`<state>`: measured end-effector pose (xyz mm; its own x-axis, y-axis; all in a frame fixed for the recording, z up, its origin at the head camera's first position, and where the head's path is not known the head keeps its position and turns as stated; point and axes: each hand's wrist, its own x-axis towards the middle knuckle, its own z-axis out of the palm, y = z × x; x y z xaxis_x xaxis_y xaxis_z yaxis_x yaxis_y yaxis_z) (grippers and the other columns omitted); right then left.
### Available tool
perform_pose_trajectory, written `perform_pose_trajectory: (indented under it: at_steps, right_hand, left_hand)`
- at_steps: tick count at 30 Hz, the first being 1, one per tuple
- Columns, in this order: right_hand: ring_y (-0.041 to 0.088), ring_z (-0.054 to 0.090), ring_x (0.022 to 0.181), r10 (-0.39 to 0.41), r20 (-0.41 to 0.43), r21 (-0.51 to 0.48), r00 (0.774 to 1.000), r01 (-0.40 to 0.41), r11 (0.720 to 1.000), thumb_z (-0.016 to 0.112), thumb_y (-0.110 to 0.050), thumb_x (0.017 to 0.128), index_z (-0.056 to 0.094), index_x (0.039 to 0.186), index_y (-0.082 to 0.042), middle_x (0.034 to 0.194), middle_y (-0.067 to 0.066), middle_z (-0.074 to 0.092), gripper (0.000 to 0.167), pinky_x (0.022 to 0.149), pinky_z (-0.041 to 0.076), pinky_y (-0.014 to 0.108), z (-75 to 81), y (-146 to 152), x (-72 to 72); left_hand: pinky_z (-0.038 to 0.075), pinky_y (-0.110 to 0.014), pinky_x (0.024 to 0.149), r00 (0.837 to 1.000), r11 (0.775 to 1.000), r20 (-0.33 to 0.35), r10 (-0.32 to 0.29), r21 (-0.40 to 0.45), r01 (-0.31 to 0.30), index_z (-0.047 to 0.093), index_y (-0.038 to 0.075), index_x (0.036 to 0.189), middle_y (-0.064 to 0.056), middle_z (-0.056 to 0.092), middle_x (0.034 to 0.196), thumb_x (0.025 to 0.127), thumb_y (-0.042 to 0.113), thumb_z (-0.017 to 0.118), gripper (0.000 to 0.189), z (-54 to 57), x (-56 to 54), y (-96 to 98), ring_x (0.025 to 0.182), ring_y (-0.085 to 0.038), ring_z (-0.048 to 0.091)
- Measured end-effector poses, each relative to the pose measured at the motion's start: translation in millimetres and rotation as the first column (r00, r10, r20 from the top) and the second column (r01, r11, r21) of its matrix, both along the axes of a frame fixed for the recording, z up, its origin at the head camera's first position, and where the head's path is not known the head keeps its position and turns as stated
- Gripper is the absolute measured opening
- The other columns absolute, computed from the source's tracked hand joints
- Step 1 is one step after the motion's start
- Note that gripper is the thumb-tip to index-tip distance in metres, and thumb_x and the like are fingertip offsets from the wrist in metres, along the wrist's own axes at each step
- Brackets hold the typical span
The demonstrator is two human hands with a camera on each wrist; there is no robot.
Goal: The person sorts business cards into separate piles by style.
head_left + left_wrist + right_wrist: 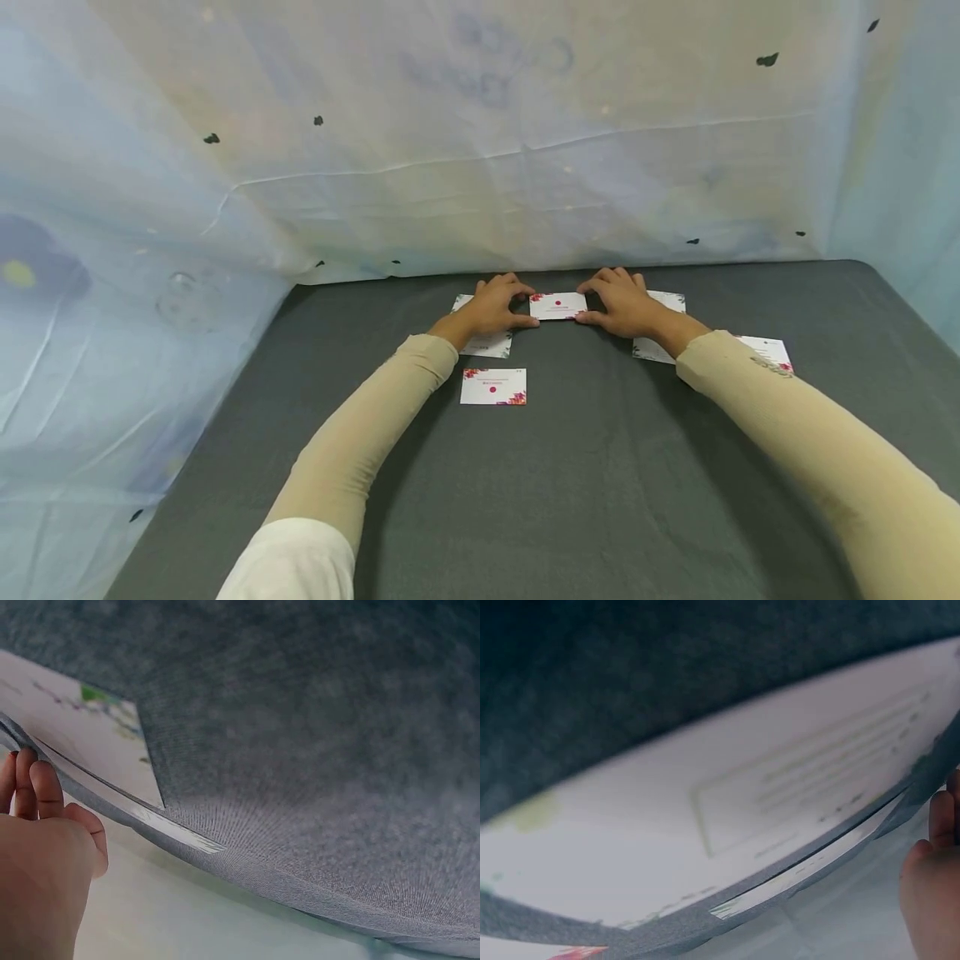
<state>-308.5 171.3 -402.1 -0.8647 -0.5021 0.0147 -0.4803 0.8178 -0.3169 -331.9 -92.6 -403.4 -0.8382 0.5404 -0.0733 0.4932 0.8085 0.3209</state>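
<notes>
A white card with pink floral corners (557, 307) lies near the far edge of the dark grey cloth. My left hand (495, 307) pinches its left side between thumb and forefinger. On its right side my right hand (618, 305) grips in the same way. Beneath the left wrist are white cards with grey-green print, a nearer one (489, 344) and a part farther back (461, 302). Similar cards lie by the right wrist, one nearer (651, 350) and one behind (669, 300). The wrist views show the hands only partly, without the pinched card.
Another pink floral card (492, 387) lies nearer me, left of centre. A partly covered one (768, 352) rests beside the right forearm. The grey cloth (570, 483) reaches back to a pale patterned curtain (487, 200), which also hangs along both sides.
</notes>
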Motion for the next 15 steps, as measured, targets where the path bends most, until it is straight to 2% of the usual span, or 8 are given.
perform_pose_trajectory:
  at_steps: [4,9,15]
  right_hand:
    - [0.04,0.039,0.132,-0.012,-0.014,-0.008,1.0,0.012,1.0,0.065,-0.045,0.095,0.055,0.139,-0.011,0.142,0.019,0.049,0.056,0.099,0.028,0.058,-1.8,-0.7,0.2]
    - [0.038,0.044,0.128,-0.004,-0.003,-0.025,1.0,0.004,1.0,0.07,-0.049,0.09,0.056,0.138,-0.01,0.134,0.017,0.056,0.064,0.101,0.029,0.06,-6.1,-2.4,1.8]
    - [0.038,0.045,0.127,-0.018,-0.009,-0.043,1.0,0.018,0.999,0.074,-0.044,0.088,0.055,0.14,-0.009,0.131,0.017,0.057,0.066,0.102,0.03,0.06,-4.6,-2.2,0.2]
  left_hand:
    - [0.031,-0.043,0.097,1.0,1.0,-0.017,0.006,0.011,-0.006,0.057,0.022,0.141,-0.001,0.055,0.122,0.089,0.053,0.069,0.062,-1.3,0.0,0.5,0.116,-0.018,0.049]
    - [0.032,-0.043,0.099,1.0,1.0,-0.003,0.016,0.004,-0.016,0.056,0.021,0.141,-0.001,0.056,0.123,0.089,0.053,0.07,0.063,-5.8,4.8,-0.1,0.117,-0.018,0.05]
    - [0.032,-0.043,0.101,1.0,0.998,-0.014,0.012,0.054,-0.012,0.057,0.019,0.14,-0.001,0.058,0.121,0.089,0.049,0.072,0.061,-4.6,5.3,0.9,0.116,-0.018,0.05]
